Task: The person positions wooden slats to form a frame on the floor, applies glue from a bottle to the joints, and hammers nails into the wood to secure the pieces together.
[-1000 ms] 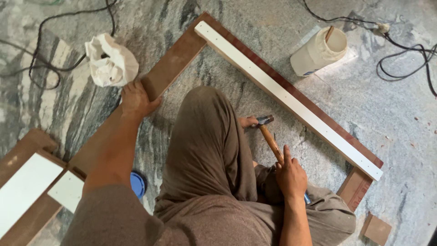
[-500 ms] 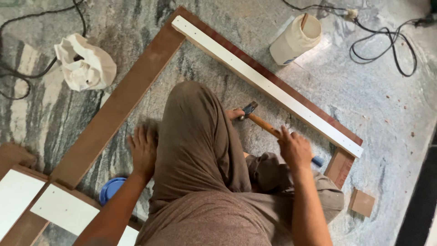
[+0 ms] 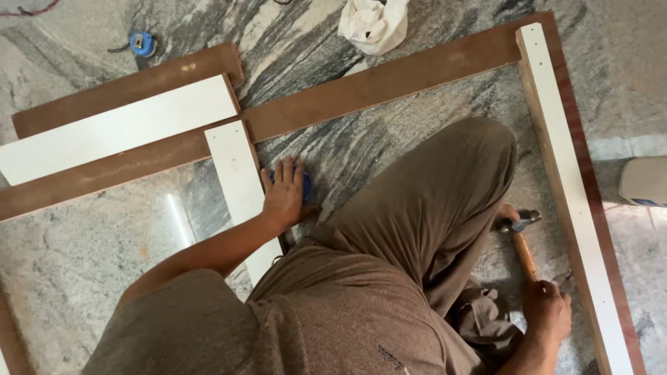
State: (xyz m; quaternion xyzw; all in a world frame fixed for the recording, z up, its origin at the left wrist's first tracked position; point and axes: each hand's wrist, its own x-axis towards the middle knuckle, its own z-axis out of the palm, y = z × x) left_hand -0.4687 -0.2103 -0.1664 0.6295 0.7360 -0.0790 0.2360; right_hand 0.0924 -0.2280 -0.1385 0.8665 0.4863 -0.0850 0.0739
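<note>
Sitting on marble floor [image 3: 104, 257], right hand [image 3: 547, 310] gripping wooden-handled hammer [image 3: 522, 244] pointing away toward white strip [image 3: 566, 180], left hand [image 3: 285, 194] pressing flat on blue object [image 3: 306, 189].

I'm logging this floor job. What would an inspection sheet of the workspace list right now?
Surface: grey veined stone floor.
Job's things: hammer; blue object; brown boards; white strips.
Clutter: crumpled white bag; blue tape measure; pale container.
Hands: left hand covers the blue object; right hand grips the hammer handle.
Cables: a red one at the top edge.
Surroundings: nothing seen.
</note>
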